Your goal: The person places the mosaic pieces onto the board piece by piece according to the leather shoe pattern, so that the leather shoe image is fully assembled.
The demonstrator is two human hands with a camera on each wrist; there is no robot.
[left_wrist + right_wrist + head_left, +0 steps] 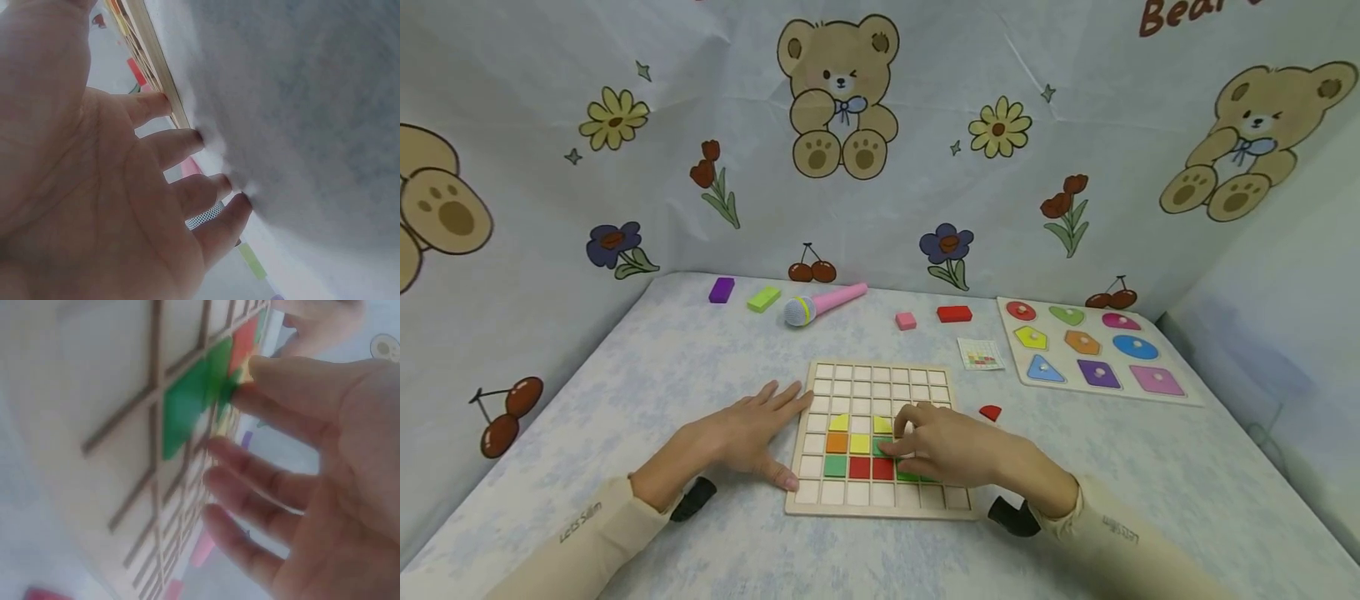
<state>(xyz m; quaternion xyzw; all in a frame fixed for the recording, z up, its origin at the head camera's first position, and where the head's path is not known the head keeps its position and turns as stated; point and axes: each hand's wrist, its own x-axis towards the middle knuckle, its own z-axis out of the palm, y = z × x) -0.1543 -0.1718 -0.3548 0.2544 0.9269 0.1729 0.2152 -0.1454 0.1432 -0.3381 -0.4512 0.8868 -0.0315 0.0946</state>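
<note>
A wooden grid board (820,509) lies on the table with coloured tiles in its cells. My left hand (741,433) is spread along the board's left side, thumb at the lower left corner and a fingertip at the edge. Over the board's right half is my right hand (951,446), its thumb and index fingertips at a green tile (881,450) right of a yellow square (860,443). In the right wrist view the other fingers are slightly bent above the grid. An orange square (836,442), red squares (859,467) and green tiles (183,412) sit nearby; the right hand partly hides the grid.
A red quarter-round piece (990,412) lies right of the board, below a small pattern card (981,354). A shape puzzle board (1052,337) is at the right. Toward the back are a pink toy microphone (827,304) and several blocks, including a red one (954,313).
</note>
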